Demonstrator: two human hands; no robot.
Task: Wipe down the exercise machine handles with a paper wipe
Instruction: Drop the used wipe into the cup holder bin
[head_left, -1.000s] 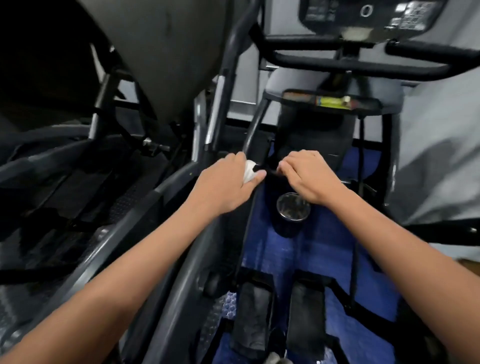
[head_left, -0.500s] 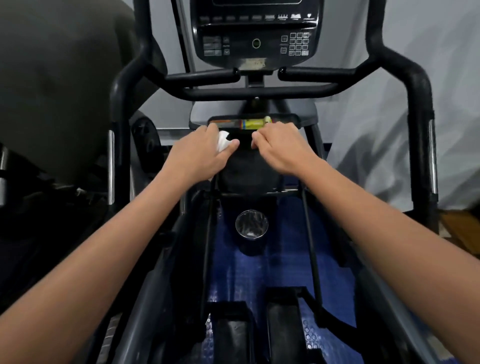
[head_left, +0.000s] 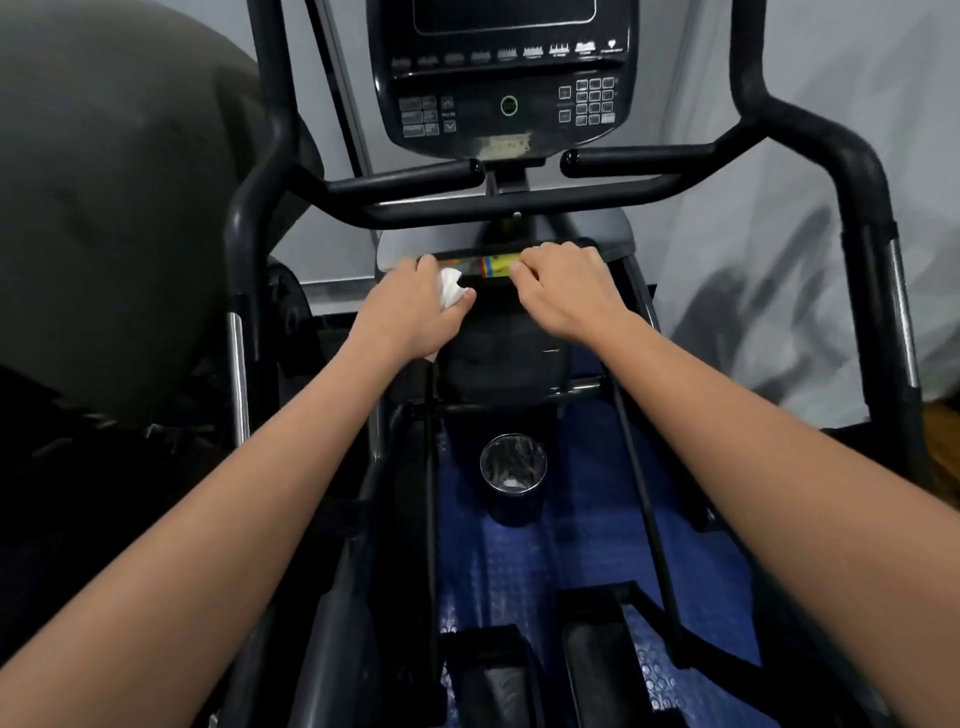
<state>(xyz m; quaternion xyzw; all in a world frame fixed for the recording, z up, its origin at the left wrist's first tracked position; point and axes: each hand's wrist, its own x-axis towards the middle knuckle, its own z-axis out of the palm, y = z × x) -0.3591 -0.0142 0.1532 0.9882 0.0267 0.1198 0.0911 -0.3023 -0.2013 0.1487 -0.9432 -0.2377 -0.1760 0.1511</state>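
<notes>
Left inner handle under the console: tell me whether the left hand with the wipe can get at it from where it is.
Probably yes. The left hand, gripping the wipe, sits just below the left inner handle, and only open space and the crossbar show between them; the right hand is off to the side.

Over the last second the view swung from the neighbouring grey machine to face the black exercise machine console (head_left: 506, 78). Both hands came up from the low dark frame to the tray ledge, the left hand (head_left: 410, 312) gripping the crumpled white paper wipe (head_left: 451, 292), the right hand (head_left: 563, 291) beside it.
</notes>
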